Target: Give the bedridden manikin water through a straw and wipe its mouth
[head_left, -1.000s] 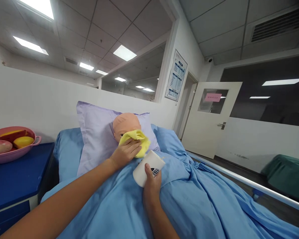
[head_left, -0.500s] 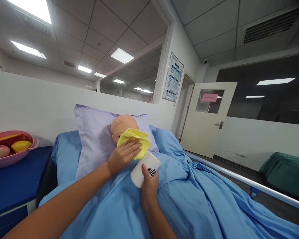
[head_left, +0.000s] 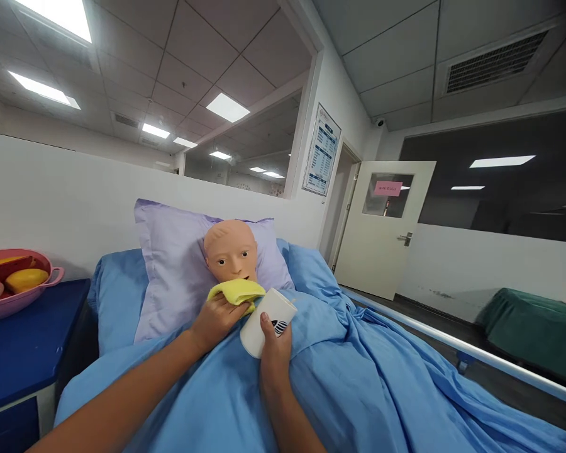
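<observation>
A bald manikin (head_left: 231,248) lies with its head on a lilac pillow (head_left: 172,264), under a blue quilt (head_left: 358,384). My left hand (head_left: 219,318) is closed on a folded yellow cloth (head_left: 238,290), which covers the manikin's chin just below its mouth. My right hand (head_left: 277,349) is wrapped round a white cup (head_left: 257,333) with a black striped print, its thumb along the near side. The cup is tilted, its mouth toward the upper right, close beside the cloth. What the cup contains is hidden.
On the left, a blue bedside cabinet (head_left: 33,340) bears a pink basin (head_left: 23,302) of fruit-like items. A pale bed rail (head_left: 429,327) runs along the right side. Farther off stand an open door (head_left: 382,251) and something under a green cover (head_left: 532,327).
My left hand has drawn the cloth down from the manikin's face to its chin, uncovering the eyes and nose. My right hand still holds the cup at much the same tilt. The view has shifted slightly.
</observation>
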Available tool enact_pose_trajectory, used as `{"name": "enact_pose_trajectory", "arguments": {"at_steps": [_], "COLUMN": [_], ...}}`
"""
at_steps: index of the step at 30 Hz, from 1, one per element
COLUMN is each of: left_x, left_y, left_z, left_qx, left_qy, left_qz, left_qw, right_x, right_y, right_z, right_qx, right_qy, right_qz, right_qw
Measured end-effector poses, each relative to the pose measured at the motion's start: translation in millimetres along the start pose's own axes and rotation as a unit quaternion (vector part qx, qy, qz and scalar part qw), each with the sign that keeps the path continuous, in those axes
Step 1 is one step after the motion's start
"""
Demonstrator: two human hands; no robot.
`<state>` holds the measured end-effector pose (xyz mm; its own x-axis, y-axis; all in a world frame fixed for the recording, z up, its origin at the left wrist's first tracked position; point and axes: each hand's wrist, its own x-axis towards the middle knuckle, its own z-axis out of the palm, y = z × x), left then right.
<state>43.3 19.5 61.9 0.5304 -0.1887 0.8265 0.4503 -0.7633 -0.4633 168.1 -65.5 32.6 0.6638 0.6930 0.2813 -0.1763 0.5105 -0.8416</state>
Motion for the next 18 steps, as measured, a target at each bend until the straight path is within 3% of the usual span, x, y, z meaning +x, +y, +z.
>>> {"name": "enact_pose_trajectory", "arguments": {"at_steps": [4,7,12,15,18], "left_x": [22,31,4,-16,-27], "left_y": [0,-4,-7,-6,-6], "left_z": [-6.4,0.7,15.8,15.8,11.6], "left_qx": [-0.015,0.018,0.068,0.019,-0.042], "left_qy": [-0.002,-0.010,-0.025,-0.030,-0.079], "left_qz": [0.015,0.009,0.010,-0.029,-0.072], "left_qw": [1.000,1.000,0.997,0.999,0.993], "right_x": [2,0,-2,-4,-6], "right_y": [2,1,-2,-4,-7], "right_z": [0,0,1,1,2], "right_qx": [-0.004,-0.008,-0.005,-0.013,-0.030], "right_qy": [-0.003,-0.004,0.003,0.002,-0.001], "right_qz": [-0.014,-0.010,0.002,0.002,0.007], "right_qw": [1.000,1.000,1.000,1.000,1.000]}}
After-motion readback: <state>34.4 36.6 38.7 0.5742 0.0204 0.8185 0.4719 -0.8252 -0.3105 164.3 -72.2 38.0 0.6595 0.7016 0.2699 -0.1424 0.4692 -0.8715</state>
